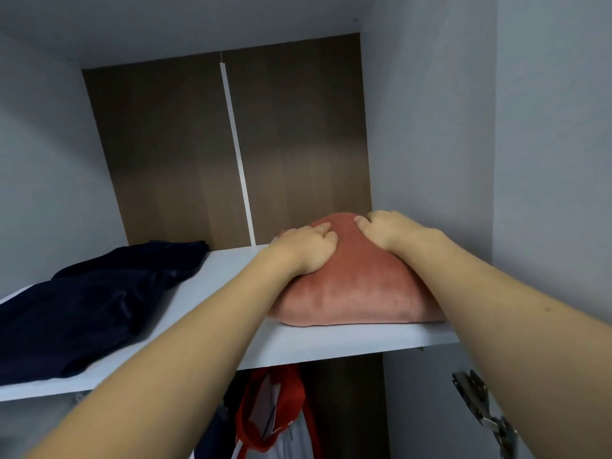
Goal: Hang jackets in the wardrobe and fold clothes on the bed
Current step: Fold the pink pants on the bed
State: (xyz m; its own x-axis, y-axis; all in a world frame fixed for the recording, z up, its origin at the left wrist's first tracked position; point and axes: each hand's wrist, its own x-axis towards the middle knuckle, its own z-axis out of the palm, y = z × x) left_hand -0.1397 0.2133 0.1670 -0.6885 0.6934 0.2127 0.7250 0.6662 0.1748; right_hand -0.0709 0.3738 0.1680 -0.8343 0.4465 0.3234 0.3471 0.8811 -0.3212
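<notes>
We see a white shelf (298,346) running across the wardrobe, its front edge slanting down toward the left. Two things lie directly on it. At the left sits a crumpled dark navy garment (89,306), part of it reaching the shelf's front edge. At the right, close to the grey side wall, rests a folded pink velvety bundle (357,293), humped at the top. Bare shelf separates the two.

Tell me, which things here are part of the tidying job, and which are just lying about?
Part of the job:
- pink cushion, gripped by the left hand and right hand
- wardrobe shelf under it
- dark blue garment heaped on the shelf
- red garment hanging below

Just there:
- door hinge
- white strip on the back panel
</notes>
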